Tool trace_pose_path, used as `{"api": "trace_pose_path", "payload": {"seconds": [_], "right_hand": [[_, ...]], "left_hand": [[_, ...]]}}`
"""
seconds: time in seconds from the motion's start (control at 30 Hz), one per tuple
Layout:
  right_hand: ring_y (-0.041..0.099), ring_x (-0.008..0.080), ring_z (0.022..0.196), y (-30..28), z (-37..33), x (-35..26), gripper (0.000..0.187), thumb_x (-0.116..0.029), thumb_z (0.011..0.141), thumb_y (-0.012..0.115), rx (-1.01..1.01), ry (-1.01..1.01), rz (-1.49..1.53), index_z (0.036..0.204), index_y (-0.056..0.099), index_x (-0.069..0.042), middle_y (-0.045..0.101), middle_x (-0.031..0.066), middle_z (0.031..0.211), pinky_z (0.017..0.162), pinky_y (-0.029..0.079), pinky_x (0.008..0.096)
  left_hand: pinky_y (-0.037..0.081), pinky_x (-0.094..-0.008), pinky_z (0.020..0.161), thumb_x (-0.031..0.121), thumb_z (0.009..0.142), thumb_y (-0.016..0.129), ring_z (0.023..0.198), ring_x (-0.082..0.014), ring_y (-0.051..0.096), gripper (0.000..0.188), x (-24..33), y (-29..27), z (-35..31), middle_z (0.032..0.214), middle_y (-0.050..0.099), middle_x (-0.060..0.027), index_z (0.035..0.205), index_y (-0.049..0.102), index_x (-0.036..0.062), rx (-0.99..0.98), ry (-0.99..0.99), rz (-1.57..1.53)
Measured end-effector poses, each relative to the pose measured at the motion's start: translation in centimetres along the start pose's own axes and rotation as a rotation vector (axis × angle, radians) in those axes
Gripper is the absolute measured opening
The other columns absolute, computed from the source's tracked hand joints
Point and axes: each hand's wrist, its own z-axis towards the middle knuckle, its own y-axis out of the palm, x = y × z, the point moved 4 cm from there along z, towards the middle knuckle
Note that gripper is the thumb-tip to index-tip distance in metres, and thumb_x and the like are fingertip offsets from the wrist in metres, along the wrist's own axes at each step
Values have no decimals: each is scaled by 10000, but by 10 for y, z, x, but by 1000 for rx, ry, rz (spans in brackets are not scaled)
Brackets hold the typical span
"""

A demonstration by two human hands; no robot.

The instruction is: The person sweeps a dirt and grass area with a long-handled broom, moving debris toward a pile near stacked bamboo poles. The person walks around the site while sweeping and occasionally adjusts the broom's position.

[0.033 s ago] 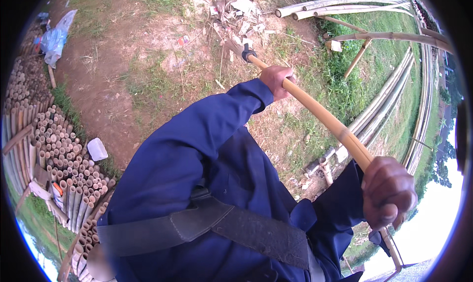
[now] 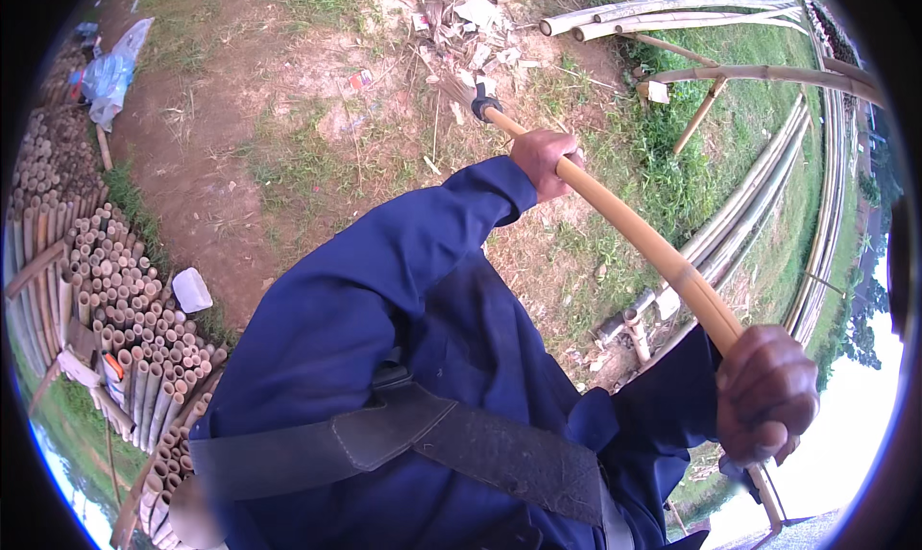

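Observation:
A long-handled broom runs slantwise from the ground ahead to my right side, its yellow bamboo handle (image 2: 639, 238) held in both fists. Lower on the handle, toward the bristles, my left hand (image 2: 545, 164) is wrapped round it. My right hand (image 2: 766, 394) grips near the upper end, close to the right edge of the view. A dark binding (image 2: 485, 104) joins the handle to thin, brownish bristles (image 2: 453, 91), which touch the ground beside a heap of pale scraps and dry litter (image 2: 471, 31).
Cut bamboo pieces (image 2: 144, 329) are stacked on the left, near a white plastic container (image 2: 192, 291) and blue plastic sheeting (image 2: 108, 74). Long bamboo poles (image 2: 672, 12) lie at the far right; more poles (image 2: 744, 204) rest on the grass. A bamboo frame (image 2: 759, 73) stands there.
Both hands and the handle have shifted slightly to the right, the right hand also a little lower. The grip on the broom is the same.

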Motion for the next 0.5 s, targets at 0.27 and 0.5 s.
{"api": "trace_pose_path", "payload": {"seconds": [0.27,0.5], "right_hand": [[440,116,408,2,-14,33,356,-98,872,640,75,118,375,607,403,-100,454,-3,485,466,436,286],[408,192,451,53,-45,116,348,23,855,601,207,417,229,594,377,-28,452,67,515,530,427,401]], "left_hand": [[435,-412,542,41,693,712,559,-292,575,204,6,-101,-60,617,573,-102,637,520,81,16,-138,213],[458,-468,607,95,772,683,659,-345,599,157,-102,-81,-110,679,600,-124,710,544,57,-165,-339,297]]}}
